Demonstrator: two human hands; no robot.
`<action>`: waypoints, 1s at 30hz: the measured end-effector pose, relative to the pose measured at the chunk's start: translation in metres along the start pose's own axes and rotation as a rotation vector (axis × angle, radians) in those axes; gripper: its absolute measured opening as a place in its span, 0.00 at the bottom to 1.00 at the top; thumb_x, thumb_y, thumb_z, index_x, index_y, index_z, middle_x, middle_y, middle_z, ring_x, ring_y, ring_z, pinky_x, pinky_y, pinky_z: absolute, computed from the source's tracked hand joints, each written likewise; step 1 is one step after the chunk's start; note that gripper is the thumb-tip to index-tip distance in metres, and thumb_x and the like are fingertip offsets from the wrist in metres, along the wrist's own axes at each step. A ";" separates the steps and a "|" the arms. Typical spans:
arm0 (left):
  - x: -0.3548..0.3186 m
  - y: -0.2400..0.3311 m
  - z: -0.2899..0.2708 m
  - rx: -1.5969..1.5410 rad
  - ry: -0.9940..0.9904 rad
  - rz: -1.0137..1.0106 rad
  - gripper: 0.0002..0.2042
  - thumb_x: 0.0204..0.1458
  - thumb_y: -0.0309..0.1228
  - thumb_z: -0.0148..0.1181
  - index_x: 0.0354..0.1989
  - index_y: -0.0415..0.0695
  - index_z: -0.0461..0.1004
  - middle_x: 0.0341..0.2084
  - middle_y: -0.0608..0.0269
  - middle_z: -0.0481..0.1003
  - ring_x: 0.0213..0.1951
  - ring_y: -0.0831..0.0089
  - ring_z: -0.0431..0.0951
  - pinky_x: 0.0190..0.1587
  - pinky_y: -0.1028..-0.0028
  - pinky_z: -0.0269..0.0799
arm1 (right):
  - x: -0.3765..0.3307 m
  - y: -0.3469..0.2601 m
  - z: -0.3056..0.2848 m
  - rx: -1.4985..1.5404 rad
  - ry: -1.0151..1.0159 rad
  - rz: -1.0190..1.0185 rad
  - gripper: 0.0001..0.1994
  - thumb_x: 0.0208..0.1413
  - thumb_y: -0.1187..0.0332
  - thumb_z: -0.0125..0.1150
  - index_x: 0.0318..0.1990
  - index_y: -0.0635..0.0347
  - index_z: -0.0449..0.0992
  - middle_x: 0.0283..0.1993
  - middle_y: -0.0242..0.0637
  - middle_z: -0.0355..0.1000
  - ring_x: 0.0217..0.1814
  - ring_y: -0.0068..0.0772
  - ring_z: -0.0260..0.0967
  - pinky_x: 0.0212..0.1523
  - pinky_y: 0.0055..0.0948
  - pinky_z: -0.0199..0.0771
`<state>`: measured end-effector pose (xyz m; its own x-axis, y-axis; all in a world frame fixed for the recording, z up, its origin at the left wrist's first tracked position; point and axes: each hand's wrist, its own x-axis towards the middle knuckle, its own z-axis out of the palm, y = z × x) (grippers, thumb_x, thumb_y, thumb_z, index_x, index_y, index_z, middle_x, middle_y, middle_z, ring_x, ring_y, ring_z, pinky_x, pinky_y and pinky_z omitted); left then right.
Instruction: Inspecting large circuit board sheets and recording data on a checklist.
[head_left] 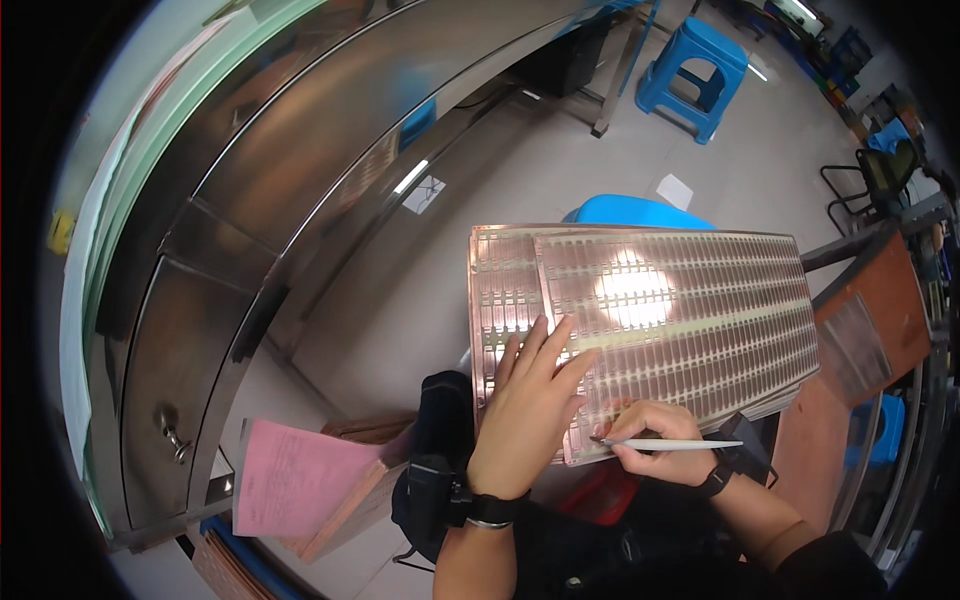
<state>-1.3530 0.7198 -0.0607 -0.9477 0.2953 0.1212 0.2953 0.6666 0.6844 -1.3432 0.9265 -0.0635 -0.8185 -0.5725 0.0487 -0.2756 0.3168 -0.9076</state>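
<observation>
A stack of copper-coloured circuit board panels (700,290) lies in front of me, with rows of small repeated cutouts or pads on the top one. The top panel sits shifted to the right, so a strip of the panel below shows at the left. My left hand (535,400) rests on the panels with its fingers spread, across the top panel's left edge. In my right hand (665,440) is a slim white pen-like tool (690,444), gripped like a pencil. Its dark tip points left, close to the top panel's near left corner; whether it touches is too small to tell.
A metal cabinet (190,350) with a small handle curves along the left. Pink paper (300,480) lies on another stack of boards at lower left. One blue stool (695,75) stands on the floor beyond; a second blue seat (635,211) shows behind the panels. Brown boards (870,320) lie at right.
</observation>
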 end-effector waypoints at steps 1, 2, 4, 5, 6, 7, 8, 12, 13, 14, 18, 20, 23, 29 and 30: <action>0.001 0.000 0.000 0.000 -0.011 0.003 0.21 0.44 0.27 0.61 0.50 0.45 0.70 0.58 0.53 0.60 0.61 0.51 0.56 0.62 0.55 0.50 | 0.001 0.000 0.000 0.005 0.008 0.007 0.05 0.43 0.75 0.63 0.27 0.61 0.72 0.30 0.35 0.75 0.35 0.32 0.74 0.42 0.29 0.72; 0.002 -0.001 0.000 0.000 -0.013 -0.007 0.21 0.44 0.27 0.61 0.50 0.45 0.70 0.58 0.53 0.61 0.61 0.51 0.57 0.62 0.55 0.51 | 0.003 0.000 0.000 0.004 0.026 0.016 0.05 0.43 0.75 0.63 0.26 0.61 0.72 0.29 0.35 0.75 0.34 0.32 0.74 0.42 0.29 0.72; 0.000 -0.001 -0.001 0.000 -0.016 -0.014 0.21 0.43 0.27 0.62 0.50 0.45 0.70 0.58 0.53 0.61 0.61 0.52 0.57 0.61 0.55 0.51 | 0.002 -0.001 0.003 0.001 0.048 0.026 0.04 0.43 0.76 0.63 0.26 0.61 0.72 0.28 0.35 0.74 0.34 0.33 0.74 0.42 0.30 0.72; 0.000 -0.001 -0.001 0.004 -0.017 -0.016 0.22 0.42 0.26 0.62 0.50 0.46 0.70 0.58 0.54 0.61 0.60 0.52 0.58 0.61 0.55 0.52 | 0.001 0.000 0.005 -0.001 0.068 0.011 0.04 0.43 0.76 0.63 0.26 0.61 0.72 0.28 0.35 0.74 0.34 0.33 0.74 0.40 0.29 0.73; -0.001 0.000 -0.002 0.010 -0.013 -0.022 0.22 0.42 0.26 0.63 0.50 0.46 0.70 0.58 0.54 0.62 0.60 0.52 0.59 0.61 0.55 0.52 | 0.001 0.000 0.006 -0.002 0.085 -0.006 0.05 0.43 0.76 0.63 0.26 0.61 0.72 0.27 0.35 0.74 0.33 0.33 0.74 0.39 0.29 0.73; -0.001 0.000 -0.002 0.012 -0.018 -0.022 0.22 0.42 0.26 0.63 0.50 0.46 0.70 0.58 0.54 0.62 0.60 0.52 0.59 0.61 0.55 0.52 | 0.001 -0.001 0.007 0.002 0.088 -0.005 0.05 0.43 0.76 0.63 0.26 0.61 0.72 0.27 0.35 0.74 0.33 0.33 0.74 0.39 0.29 0.73; -0.001 0.000 -0.002 0.019 -0.018 -0.024 0.23 0.41 0.26 0.63 0.50 0.47 0.70 0.57 0.55 0.62 0.60 0.53 0.59 0.61 0.55 0.53 | 0.000 -0.001 0.008 0.010 0.091 0.027 0.05 0.43 0.76 0.63 0.25 0.61 0.72 0.28 0.35 0.74 0.33 0.32 0.74 0.43 0.31 0.72; 0.002 0.001 -0.004 0.036 -0.021 -0.011 0.23 0.40 0.26 0.64 0.49 0.47 0.70 0.57 0.56 0.63 0.59 0.52 0.60 0.60 0.55 0.54 | 0.001 0.002 0.006 0.004 0.098 -0.021 0.05 0.42 0.77 0.63 0.25 0.61 0.72 0.28 0.34 0.73 0.32 0.33 0.73 0.34 0.28 0.72; 0.003 0.002 -0.004 0.038 -0.031 -0.001 0.23 0.40 0.26 0.64 0.49 0.47 0.70 0.57 0.56 0.63 0.59 0.52 0.60 0.60 0.55 0.54 | 0.001 0.003 0.004 0.006 0.111 -0.018 0.05 0.42 0.77 0.63 0.25 0.61 0.72 0.28 0.34 0.73 0.32 0.33 0.73 0.34 0.28 0.72; 0.004 0.003 -0.004 0.039 -0.025 0.003 0.23 0.40 0.26 0.64 0.49 0.47 0.71 0.57 0.56 0.63 0.59 0.52 0.60 0.60 0.55 0.54 | 0.001 0.004 0.002 0.051 0.087 -0.019 0.05 0.42 0.77 0.63 0.26 0.60 0.71 0.28 0.34 0.73 0.32 0.33 0.73 0.33 0.27 0.72; 0.006 0.004 -0.003 0.047 -0.026 -0.016 0.23 0.39 0.26 0.65 0.48 0.48 0.72 0.56 0.56 0.63 0.59 0.51 0.61 0.60 0.55 0.54 | 0.001 0.004 0.000 0.078 0.055 -0.062 0.06 0.41 0.77 0.62 0.26 0.59 0.71 0.28 0.34 0.72 0.31 0.33 0.72 0.32 0.27 0.71; 0.006 0.004 -0.002 0.049 -0.036 -0.017 0.23 0.39 0.26 0.65 0.48 0.48 0.72 0.56 0.55 0.63 0.59 0.52 0.61 0.59 0.55 0.54 | 0.001 0.006 0.001 0.061 0.070 -0.096 0.06 0.41 0.77 0.62 0.26 0.59 0.71 0.28 0.34 0.72 0.31 0.33 0.72 0.31 0.27 0.71; 0.007 0.006 -0.001 0.057 -0.043 -0.027 0.23 0.38 0.25 0.65 0.48 0.47 0.73 0.57 0.55 0.63 0.59 0.52 0.60 0.59 0.55 0.54 | -0.001 0.007 0.002 0.031 0.077 -0.137 0.06 0.40 0.76 0.63 0.26 0.58 0.70 0.27 0.33 0.71 0.30 0.33 0.71 0.30 0.28 0.71; 0.008 0.005 0.000 0.088 -0.058 -0.024 0.23 0.38 0.25 0.65 0.48 0.47 0.73 0.58 0.55 0.62 0.59 0.51 0.60 0.59 0.55 0.53 | -0.003 0.010 0.003 0.000 0.074 -0.143 0.07 0.40 0.74 0.63 0.26 0.58 0.70 0.27 0.33 0.71 0.29 0.35 0.71 0.29 0.29 0.71; 0.008 0.005 0.000 0.090 -0.056 -0.023 0.23 0.38 0.25 0.65 0.48 0.47 0.73 0.58 0.55 0.62 0.59 0.50 0.60 0.60 0.55 0.53 | -0.003 0.010 0.004 -0.004 0.077 -0.152 0.07 0.39 0.74 0.63 0.26 0.58 0.70 0.27 0.33 0.71 0.29 0.35 0.71 0.29 0.29 0.71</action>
<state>-1.3595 0.7254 -0.0560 -0.9470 0.3147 0.0641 0.2852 0.7320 0.6188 -1.3419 0.9283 -0.0743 -0.8032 -0.5545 0.2176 -0.4012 0.2336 -0.8857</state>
